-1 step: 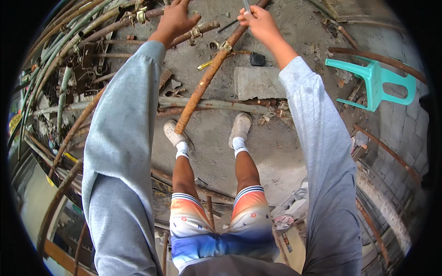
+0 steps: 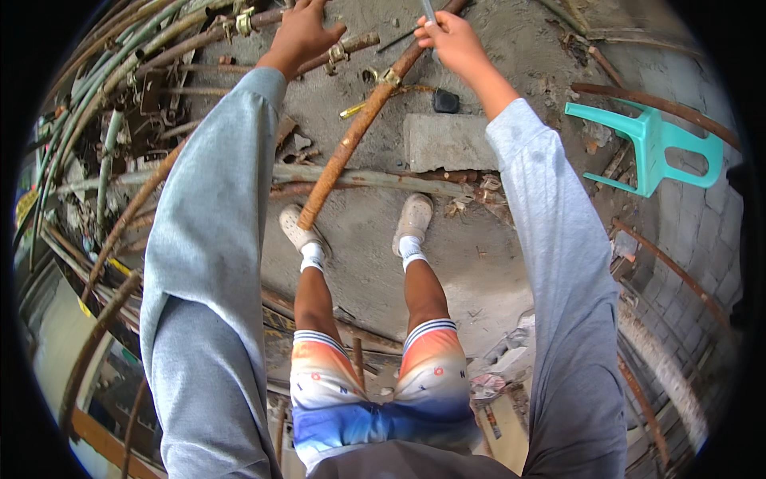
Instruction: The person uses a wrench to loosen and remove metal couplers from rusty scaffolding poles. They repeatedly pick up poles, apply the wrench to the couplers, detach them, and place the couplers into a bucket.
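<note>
Both of my arms reach forward in grey sleeves. My left hand (image 2: pixel 302 36) is at the top edge, thumb spread away from its fingers. Its fingertips are partly cut off, close to rusty pipes with a metal clamp (image 2: pixel 244 21). My right hand (image 2: pixel 452 40) is closed around a thin grey metal tool (image 2: pixel 429 11), whose upper end is out of view. Beside that hand a long rusty pipe (image 2: pixel 351 144) slants from the top edge down to my left shoe (image 2: pixel 302 227). A coupler clamp (image 2: pixel 390 78) sits on this pipe.
Many pipes (image 2: pixel 88 72) are heaped at the left. A concrete block (image 2: pixel 449 142), a small black case (image 2: pixel 446 100) and a yellow strip (image 2: pixel 353 110) lie ahead. Another pipe (image 2: pixel 367 180) crosses in front of my feet. At the right a turquoise plastic chair (image 2: pixel 653 140) lies tipped over.
</note>
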### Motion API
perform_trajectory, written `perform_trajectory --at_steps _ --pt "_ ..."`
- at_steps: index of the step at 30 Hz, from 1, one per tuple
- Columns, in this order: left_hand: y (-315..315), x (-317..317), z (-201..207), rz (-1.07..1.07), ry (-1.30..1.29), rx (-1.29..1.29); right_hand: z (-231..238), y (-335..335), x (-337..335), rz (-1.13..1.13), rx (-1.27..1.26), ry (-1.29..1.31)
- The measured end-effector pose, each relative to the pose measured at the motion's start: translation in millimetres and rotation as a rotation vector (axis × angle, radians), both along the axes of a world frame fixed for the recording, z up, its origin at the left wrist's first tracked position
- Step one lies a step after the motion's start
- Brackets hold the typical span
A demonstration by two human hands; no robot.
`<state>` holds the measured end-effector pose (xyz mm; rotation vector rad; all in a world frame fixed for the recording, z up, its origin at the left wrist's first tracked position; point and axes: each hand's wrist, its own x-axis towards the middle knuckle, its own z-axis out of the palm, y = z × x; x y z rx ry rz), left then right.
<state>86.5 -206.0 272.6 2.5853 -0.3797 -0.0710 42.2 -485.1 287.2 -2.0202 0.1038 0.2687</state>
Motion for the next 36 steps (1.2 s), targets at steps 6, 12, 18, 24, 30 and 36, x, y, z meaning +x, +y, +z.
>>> perform_trajectory --at_steps 6,12,18,24,30,36 --pt "-31.2 -40.7 -35.7 0.159 0.136 0.091 -35.1 -76.1 -24.3 -0.035 -0.087 0.138" --pt "-35.3 -99.6 -145.2 0.131 0.284 0.173 -80.0 -107.0 -21.5 0.048 -0.159 0.219" --pt "-75.6 -148.5 -223.1 0.135 0.762 0.155 -135.4 -92.6 -33.5 0.082 -0.162 0.130" --pt "-126.4 -149.6 -267.8 0.298 0.706 0.210 -173.6 -97.0 -56.7 0.115 -0.168 0.184" --pt "-115.9 -146.5 -285.0 0.283 0.642 0.179 -198.5 -70.2 -62.7 0.160 -0.159 0.123" --pt "-3.7 -138.0 -241.7 0.099 1.028 -0.395 -214.4 -67.8 -60.2 0.314 -0.226 0.052"
